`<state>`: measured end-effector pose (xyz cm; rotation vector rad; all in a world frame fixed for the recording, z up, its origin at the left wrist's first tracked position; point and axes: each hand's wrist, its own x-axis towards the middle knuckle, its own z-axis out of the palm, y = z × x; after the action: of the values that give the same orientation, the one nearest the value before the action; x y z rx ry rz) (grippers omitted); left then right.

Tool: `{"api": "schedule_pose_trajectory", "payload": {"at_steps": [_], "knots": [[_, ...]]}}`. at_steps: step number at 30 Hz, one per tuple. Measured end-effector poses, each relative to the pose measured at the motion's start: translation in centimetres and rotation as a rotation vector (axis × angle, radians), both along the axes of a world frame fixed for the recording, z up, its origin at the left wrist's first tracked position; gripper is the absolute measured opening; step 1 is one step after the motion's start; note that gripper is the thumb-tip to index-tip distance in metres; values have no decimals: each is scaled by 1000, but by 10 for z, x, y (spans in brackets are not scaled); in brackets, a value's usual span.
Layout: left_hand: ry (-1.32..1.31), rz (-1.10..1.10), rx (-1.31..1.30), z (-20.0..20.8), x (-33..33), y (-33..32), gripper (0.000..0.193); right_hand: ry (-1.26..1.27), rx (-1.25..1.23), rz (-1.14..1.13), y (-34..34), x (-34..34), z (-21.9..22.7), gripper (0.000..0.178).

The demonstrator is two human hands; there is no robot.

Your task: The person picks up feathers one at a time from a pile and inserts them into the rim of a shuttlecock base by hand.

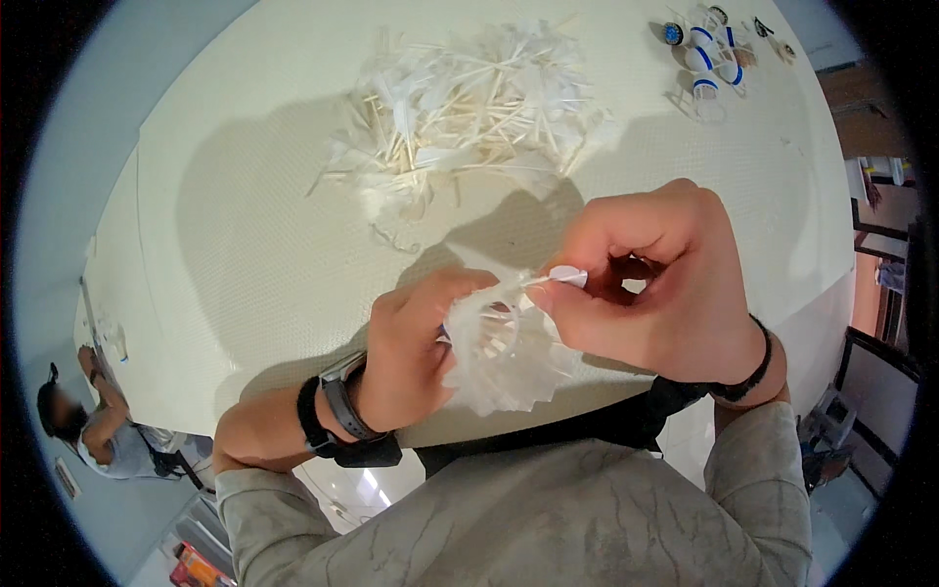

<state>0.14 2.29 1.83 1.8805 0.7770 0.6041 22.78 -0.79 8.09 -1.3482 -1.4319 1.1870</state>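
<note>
My left hand (406,342) is closed around the side of a white feather shuttlecock (511,367). Its fanned feather skirt spreads toward my body, and its base is mostly hidden by my fingers. At the skirt's far edge, my right hand (675,279) pinches a small white feather (568,277) between thumb and forefinger. That feather touches or nearly touches the shuttlecock; the exact contact is too small to make out.
Beyond my hands lies a loose heap of white feathers (469,108) with pale quills. White shuttlecock heads with blue bands (700,61) cluster on the table (245,215) at the far right. Another person (103,421) sits at the left edge.
</note>
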Motion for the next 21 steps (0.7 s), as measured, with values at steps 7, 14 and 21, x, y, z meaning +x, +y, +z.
{"api": "schedule_pose_trajectory", "payload": {"at_steps": [7, 14, 21], "knots": [[66, -16, 25, 1, -3, 1, 39, -28, -6, 36, -1, 0, 4, 18], [37, 0, 78, -2, -3, -1, 40, 39, -43, 48, -2, -3, 1, 19], [40, -27, 16, 1, -5, 2, 42, -85, 66, 46, -3, -9, 3, 18]]}}
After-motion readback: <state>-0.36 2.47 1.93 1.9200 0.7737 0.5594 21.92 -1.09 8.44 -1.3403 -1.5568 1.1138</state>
